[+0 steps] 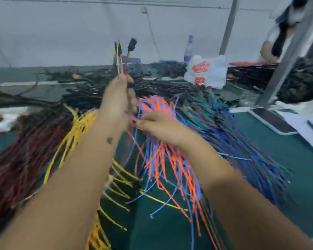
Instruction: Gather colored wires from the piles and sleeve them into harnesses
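Note:
My left hand [118, 103] is raised over the table and grips a small bundle of wires [120, 64], yellow, blue and orange, that stands up out of its fist with dark ends on top. Just below and right of it, my right hand [158, 126] pinches thin wires at its fingertips, close to the left hand. Under both hands lies a pile of orange and light blue wires [172, 165]. A yellow wire pile [74, 134] lies to the left and a dark red pile [18, 157] further left. Blue and green wires [224, 134] fan out on the right.
Black sleeved harnesses [101, 92] are heaped along the back of the green table [285, 159]. A white plastic bag [206, 71] and a bottle [188, 49] stand at the back right. A slanted metal post [287, 56] and a flat phone-like slab [273, 121] are at the right.

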### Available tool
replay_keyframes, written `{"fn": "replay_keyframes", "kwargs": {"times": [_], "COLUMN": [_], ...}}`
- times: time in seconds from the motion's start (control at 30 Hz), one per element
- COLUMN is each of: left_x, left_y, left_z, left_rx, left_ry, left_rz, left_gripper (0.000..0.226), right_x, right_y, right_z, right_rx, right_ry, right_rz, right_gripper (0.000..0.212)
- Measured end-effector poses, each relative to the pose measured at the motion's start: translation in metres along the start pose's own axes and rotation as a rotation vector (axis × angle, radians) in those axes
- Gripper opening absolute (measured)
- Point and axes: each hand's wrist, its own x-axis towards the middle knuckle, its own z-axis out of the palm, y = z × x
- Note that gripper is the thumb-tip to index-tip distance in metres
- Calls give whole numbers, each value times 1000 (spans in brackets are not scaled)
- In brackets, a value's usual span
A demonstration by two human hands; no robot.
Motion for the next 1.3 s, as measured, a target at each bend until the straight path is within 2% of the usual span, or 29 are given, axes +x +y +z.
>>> {"fn": "replay_keyframes", "kwargs": {"times": [0.07, 0.13, 0.27, 0.3, 0.4, 0.47, 0.53, 0.7, 0.83, 0.93, 1.03, 1.13, 1.23, 1.3], "left_x": [-17, -36, -49, -47, -45, -48, -52, -54, -55, -55, -54, -55, -55, -54], "left_y": [-45, -90, -142, -143, -138, -135, -132, -123, -121, -123, -124, -124, -125, -126], "left_z": [37, 55, 58, 56, 53, 52, 53, 53, 52, 52, 52, 51, 50, 49], "left_rx": [-198, -247, 99, 109, -74, -107, -99, -112, -98, -107, -122, -130, -111, -116], "left_ry": [-12, -32, -78, -79, -70, -69, -77, -87, -89, -83, -76, -79, -82, -80], "left_rz": [-71, -89, 55, 57, -10, -24, -22, -52, -63, -56, -49, -53, -60, -57], "left_gripper": [30, 38, 37, 35, 33, 33, 34, 32, 32, 34, 35, 34, 34, 35], "right_x": [-4, -14, -25, -24, -22, -22, -23, -20, -9, 1, 2, 1, -3, -6], "right_y": [18, 43, 92, 101, 121, 130, 136, 135, 132, 134, 138, 137, 140, 141], "right_z": [-28, -52, -85, -91, -101, -100, -99, -107, -108, -94, -81, -84, -91, -98], "right_rx": [-46, -156, -330, -411, -605, -754, -831, -721, -608, -601, -668, -591, -510, -361], "right_ry": [151, 270, 503, 545, 521, 430, 421, 416, 404, 370, 436, 476, 441, 448], "right_rz": [43, 119, 218, 260, 415, 471, 453, 413, 335, 347, 387, 367, 335, 314], "right_gripper": [12, 9, 16, 22, 37, 35, 31, 36, 28, 46, 34, 17, 23, 25]}}
